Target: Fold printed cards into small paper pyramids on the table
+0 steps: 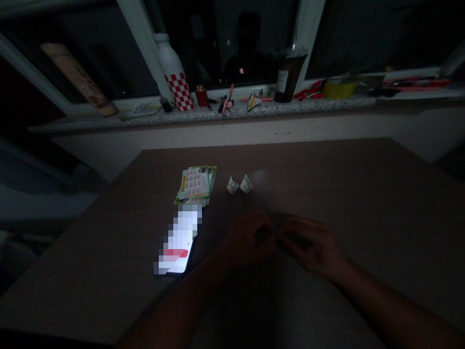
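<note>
Over the middle of the table, my left hand (pixel 250 238) and my right hand (pixel 313 243) meet at the fingertips. Both are closed in a pinch, and whatever lies between them is too dark and small to name. Just beyond the left hand stand two small folded-paper pieces, the left one (pixel 232 185) and the right one (pixel 246 184), pointed and printed. To their left lies a loose stack of printed paper cards (pixel 196 184). A phone (pixel 179 242) with a lit, partly blurred screen rests left of my left hand.
The brown table (pixel 327 169) reaches a wall below a granite windowsill (pixel 141 118). On the sill stand a checkered bottle (pixel 178 80), a small red jar (pixel 201 96), a dark cup (pixel 288 80), another folded paper piece (pixel 253 101) and a yellow tape roll (pixel 339 89). Light is dim.
</note>
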A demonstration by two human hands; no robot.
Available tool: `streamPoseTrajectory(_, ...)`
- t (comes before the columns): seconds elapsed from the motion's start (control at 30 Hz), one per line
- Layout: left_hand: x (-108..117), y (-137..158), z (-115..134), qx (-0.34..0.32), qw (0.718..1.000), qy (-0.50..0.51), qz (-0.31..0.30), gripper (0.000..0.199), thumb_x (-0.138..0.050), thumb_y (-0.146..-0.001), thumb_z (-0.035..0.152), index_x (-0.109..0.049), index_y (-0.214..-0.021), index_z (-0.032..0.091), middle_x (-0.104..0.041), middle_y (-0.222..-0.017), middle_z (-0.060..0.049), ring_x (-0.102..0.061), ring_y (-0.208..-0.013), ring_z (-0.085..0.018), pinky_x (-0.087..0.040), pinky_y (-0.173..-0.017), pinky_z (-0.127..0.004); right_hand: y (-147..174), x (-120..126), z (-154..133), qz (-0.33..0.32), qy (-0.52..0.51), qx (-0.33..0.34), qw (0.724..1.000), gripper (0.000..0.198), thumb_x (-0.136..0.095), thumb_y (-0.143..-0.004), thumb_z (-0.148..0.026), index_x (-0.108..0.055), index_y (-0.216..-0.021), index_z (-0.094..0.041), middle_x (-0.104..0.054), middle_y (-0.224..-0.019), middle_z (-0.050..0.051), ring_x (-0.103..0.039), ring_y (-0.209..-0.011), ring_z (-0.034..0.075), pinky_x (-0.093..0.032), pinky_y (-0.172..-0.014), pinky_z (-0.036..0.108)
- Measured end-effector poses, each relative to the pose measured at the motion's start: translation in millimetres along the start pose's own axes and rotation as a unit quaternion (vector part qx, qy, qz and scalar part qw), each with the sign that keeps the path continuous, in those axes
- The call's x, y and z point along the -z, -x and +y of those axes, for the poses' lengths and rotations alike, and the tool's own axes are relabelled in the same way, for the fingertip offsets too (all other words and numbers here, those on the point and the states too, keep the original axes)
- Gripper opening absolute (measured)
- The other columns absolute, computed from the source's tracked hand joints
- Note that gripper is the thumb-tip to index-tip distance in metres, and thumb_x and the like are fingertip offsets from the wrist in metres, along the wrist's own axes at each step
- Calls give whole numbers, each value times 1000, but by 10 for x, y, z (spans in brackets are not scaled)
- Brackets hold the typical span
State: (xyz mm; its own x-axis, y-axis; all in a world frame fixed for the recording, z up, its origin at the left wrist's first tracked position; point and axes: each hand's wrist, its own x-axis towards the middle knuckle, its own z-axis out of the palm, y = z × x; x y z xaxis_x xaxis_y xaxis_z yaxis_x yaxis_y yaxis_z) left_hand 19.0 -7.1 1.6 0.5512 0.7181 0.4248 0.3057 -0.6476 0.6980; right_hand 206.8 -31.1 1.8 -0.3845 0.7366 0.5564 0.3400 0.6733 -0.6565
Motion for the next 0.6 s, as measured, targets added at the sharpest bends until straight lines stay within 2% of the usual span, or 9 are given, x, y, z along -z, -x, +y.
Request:
streamPoseTrajectory(0.17,77,1,-20,18,1000,-14,6,6,-57,-71,16,-51,-72,17,-53,-72,0,-50,-66,-13,-37,-61,-24,28,57,-8,44,12,-17,999,11,-61,-79,-12,-63,-86,-21,-68,-80,5,-66,-73,19,-53,-64,29)
streamPoseTrajectory(0.37,88,-3,-1,41,999,-14,10,8,-58,-70,14,-51,-71,17,-51,-70,1,-47,-64,-12,-36,-60,-24,-1,72,-31,60,14,-30,998,9,-61,-80,-13,-63,-84,-21,-69,-79,5,-66,-71,18,-53,-62,28)
streamPoseTrajectory(0.6,80,2,87,94,994,60,19,7,-58,-80,22,-59,-82,16,-60,-76,-1,-55,-70,-13,-41,-64,-24,-14,52,-3,86,10,-60,994,4,-63,-80,-17,-64,-80,-21,-69,-76,4,-66,-69,17,-53,-62,27)
